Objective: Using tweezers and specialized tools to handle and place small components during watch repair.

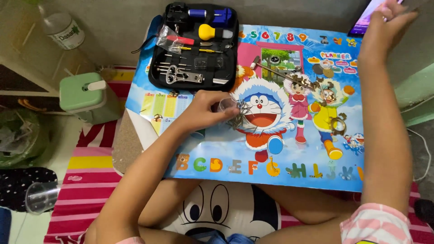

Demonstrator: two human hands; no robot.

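My left hand (204,110) rests on a colourful cartoon poster (312,158) and grips a small clear plastic container (225,105), tipped on its side. A heap of small metal pins (238,118) lies right beside its mouth. My right hand (388,23) reaches far up to the top right and touches a phone (367,20) at the poster's corner. Small metal watch parts (326,95) are scattered on the right part of the poster.
An open black tool case (195,47) with a yellow-handled tool, blue tool and metal wrench lies at the poster's top left. A green-lidded container (87,95) and plastic bottle (61,28) stand at left. A clear cup (40,197) lies on the striped mat.
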